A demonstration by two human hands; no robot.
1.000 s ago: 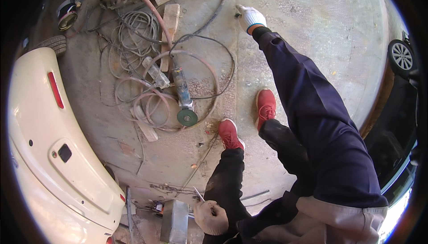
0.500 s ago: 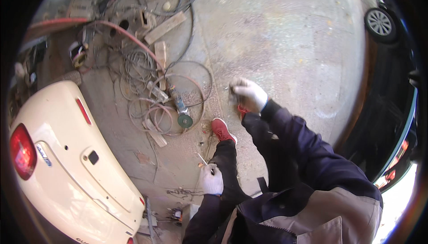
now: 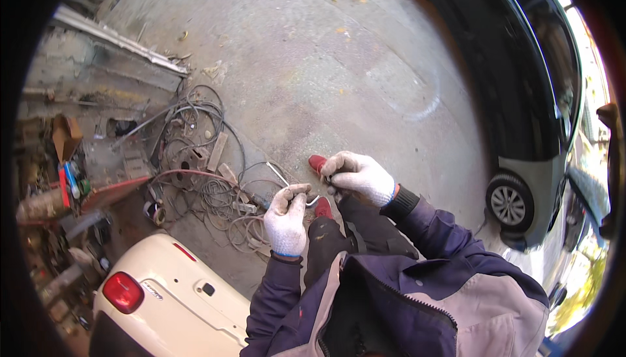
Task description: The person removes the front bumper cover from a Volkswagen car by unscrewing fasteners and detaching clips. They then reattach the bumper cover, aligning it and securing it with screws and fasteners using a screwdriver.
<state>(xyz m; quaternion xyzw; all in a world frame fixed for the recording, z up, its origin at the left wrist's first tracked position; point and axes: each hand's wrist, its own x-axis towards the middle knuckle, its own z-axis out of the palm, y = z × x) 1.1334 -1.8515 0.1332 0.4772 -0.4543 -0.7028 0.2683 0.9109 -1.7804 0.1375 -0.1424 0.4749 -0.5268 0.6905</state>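
Note:
My left hand, in a white knitted glove with grimy fingertips, is closed in a pinch at the middle of the view. A thin white rod sticks out beyond its fingers, and a short pale bent end shows on the side toward my right hand. My right hand, gloved alike, is curled with fingertips and thumb together. Something small and dark shows under its fingers, too hidden to name. The two hands are a short way apart, above my red shoes.
Coiled cables and hoses lie on the floor at left, with wooden blocks among them. A cream car tailgate stands at lower left. Metal parts and clutter fill the far left. A dark car stands along the right.
My left hand has risen forward with the rod, closer to my right hand. The right hand has come back slightly toward me. The view has turned and shifted, showing more of the dark car.

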